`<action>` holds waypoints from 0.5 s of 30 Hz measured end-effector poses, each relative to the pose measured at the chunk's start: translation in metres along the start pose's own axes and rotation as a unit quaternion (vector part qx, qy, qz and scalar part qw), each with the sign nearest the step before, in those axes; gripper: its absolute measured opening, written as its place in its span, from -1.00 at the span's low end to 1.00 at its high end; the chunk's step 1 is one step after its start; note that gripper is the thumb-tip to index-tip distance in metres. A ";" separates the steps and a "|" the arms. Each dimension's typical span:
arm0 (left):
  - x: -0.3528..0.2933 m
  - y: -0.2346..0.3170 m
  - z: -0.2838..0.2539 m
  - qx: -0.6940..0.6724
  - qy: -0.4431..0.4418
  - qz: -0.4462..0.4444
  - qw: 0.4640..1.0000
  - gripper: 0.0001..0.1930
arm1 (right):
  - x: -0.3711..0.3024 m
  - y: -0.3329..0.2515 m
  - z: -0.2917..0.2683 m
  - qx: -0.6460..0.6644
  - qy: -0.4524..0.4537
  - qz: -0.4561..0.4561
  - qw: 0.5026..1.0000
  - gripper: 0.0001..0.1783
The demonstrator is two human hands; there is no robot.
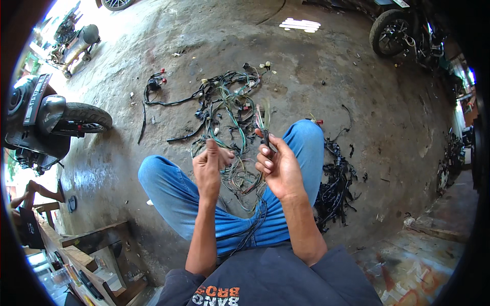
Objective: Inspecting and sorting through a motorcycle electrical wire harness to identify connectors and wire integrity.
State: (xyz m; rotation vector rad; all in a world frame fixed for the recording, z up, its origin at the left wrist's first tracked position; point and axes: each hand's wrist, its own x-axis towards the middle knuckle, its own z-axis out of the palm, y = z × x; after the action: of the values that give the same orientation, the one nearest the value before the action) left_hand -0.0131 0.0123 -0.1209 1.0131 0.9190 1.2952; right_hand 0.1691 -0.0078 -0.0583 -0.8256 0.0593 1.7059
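The bundle of wires is in the right hand, near the right knee; its thin coloured ends spread out beyond a dark wrapped part. The thumb and fingers of this hand are closed narrowly around the dark part. The left hand is near it, with the thumb raised and the other fingers turned to the right; these are blurred, and I cannot tell whether they hold something.

On the concrete floor, beyond the hands, lies a tangled wiring harness, with black and green wires and some pale connectors. Dark cables also lie over the blue jeans, across the lap. Beside the right leg there is a pile of black scraps.

Farther away, one motorcycle stands at the left and another motorcycle at the upper right. At the lower left is a wooden bench
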 end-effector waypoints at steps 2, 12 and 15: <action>-0.002 0.019 0.037 0.046 0.049 -0.033 0.997 -0.64 | 0.000 0.002 -0.005 0.006 -0.049 -0.011 0.999 -0.62; -0.024 0.045 0.076 0.043 -0.002 -0.142 0.989 -0.64 | -0.011 0.007 -0.002 -0.317 -0.021 -0.205 0.926 -0.74; -0.030 0.049 0.076 0.234 0.006 -0.048 0.971 -0.70 | -0.011 0.009 -0.002 -0.293 -0.004 -0.239 0.926 -0.72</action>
State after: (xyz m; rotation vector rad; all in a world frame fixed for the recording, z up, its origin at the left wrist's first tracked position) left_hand 0.0412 -0.0232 -0.0510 1.3037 1.3038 1.0248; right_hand 0.1635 -0.0207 -0.0576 -1.1579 -0.6406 1.2607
